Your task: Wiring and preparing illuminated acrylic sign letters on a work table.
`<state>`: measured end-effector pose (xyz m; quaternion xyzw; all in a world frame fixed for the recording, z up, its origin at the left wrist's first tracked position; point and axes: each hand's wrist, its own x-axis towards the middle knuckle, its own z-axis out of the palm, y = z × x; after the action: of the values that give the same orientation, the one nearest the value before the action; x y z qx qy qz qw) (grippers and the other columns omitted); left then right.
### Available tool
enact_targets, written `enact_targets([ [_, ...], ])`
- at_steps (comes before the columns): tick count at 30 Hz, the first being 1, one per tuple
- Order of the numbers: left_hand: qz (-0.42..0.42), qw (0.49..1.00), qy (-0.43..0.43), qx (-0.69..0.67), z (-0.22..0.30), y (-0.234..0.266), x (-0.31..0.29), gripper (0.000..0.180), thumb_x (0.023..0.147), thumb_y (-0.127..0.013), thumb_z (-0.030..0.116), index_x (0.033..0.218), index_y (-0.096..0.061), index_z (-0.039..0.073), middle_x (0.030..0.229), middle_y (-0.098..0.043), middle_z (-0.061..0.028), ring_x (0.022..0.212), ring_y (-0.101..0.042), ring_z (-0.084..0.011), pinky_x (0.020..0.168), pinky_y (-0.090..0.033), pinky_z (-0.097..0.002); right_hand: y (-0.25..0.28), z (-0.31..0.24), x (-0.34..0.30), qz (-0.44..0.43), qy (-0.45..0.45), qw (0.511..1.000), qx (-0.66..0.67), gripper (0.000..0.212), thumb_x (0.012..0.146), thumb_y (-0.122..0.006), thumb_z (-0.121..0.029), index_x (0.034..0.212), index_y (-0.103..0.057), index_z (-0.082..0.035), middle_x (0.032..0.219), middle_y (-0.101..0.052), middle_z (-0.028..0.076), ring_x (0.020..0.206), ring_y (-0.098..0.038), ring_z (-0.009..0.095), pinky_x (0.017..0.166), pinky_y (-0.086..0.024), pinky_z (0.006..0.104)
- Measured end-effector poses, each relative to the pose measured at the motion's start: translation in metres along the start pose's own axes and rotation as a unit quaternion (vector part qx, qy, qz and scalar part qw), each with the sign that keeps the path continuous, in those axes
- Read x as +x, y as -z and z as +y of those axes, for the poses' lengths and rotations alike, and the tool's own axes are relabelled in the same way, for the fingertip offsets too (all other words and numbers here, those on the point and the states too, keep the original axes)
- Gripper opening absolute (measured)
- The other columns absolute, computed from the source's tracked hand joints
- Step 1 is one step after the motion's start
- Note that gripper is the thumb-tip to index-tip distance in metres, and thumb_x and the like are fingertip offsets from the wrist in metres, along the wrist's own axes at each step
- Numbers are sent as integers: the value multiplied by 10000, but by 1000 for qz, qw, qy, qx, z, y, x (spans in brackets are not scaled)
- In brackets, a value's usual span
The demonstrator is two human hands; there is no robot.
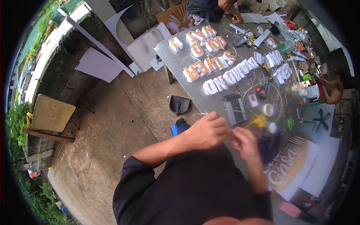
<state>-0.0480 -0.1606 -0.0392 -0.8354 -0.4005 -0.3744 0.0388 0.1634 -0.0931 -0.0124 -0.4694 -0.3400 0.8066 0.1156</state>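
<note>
In front of my body, my left hand [212, 129] is closed with the fingers curled in. A thin white wire [201, 113] sticks out beyond its knuckles and appears to be held in it. Close against it, my right hand [245, 143] is closed in a pinch, and whatever lies between its fingertips is too small to make out. Just past the hands, a grey box-shaped device [234, 108] with a dark panel rests on the table [173, 60]. A yellow glue-gun-like tool [258, 121] is near my right hand.
Rows of block letters [210, 67] with white sides stand farther back. Around the right side are a roll of tape [268, 109], a red tape measure [261, 92], green scissors [290, 123] and a printed sheet [294, 165]. Two people work nearby. A dustpan [179, 105] lies on the floor.
</note>
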Motion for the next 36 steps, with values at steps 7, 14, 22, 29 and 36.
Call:
enact_targets([
  [7,70,832,524,-167,-35,-37,-90,285,962,-618,259,979,-722,-6,806,-668,-126,809,-591,-268,796,-447,-381,-20,19,-4,88,182,923,-327,237,1016,-578,-184,891,-647,5,687,-565,-23,637,-501,39,568,-374,221],
  [14,109,618,720,-297,-43,-51,-205,344,1013,-519,234,1111,-688,-49,1050,-711,-113,1025,-607,-176,950,-442,-330,-78,-29,-46,-257,237,879,-324,129,897,-740,-74,990,-682,-6,854,-674,64,679,-616,126,587,-460,267],
  [22,170,605,711,-317,-46,-36,-205,221,1049,-524,148,1125,-663,-8,805,-652,-13,681,-510,-52,639,-437,-225,-99,-53,-42,-513,397,744,-159,275,835,-808,-94,1056,-716,42,849,-715,88,668,-666,207,542,-469,313],
  [29,234,594,689,-342,-36,-37,-158,253,1035,-569,158,1185,-633,-35,974,-730,-134,734,-653,-137,683,-528,-263,-37,-44,-25,-124,429,828,-338,232,768,-848,-101,944,-717,-25,738,-681,59,595,-617,169,560,-469,285],
  [36,248,553,693,-391,-24,-72,-106,267,1016,-598,216,1169,-624,-1,1022,-735,-142,950,-671,-177,897,-504,-340,-17,26,25,22,319,860,-399,251,830,-772,-126,1035,-676,-16,835,-669,71,688,-633,237,629,-508,340],
])
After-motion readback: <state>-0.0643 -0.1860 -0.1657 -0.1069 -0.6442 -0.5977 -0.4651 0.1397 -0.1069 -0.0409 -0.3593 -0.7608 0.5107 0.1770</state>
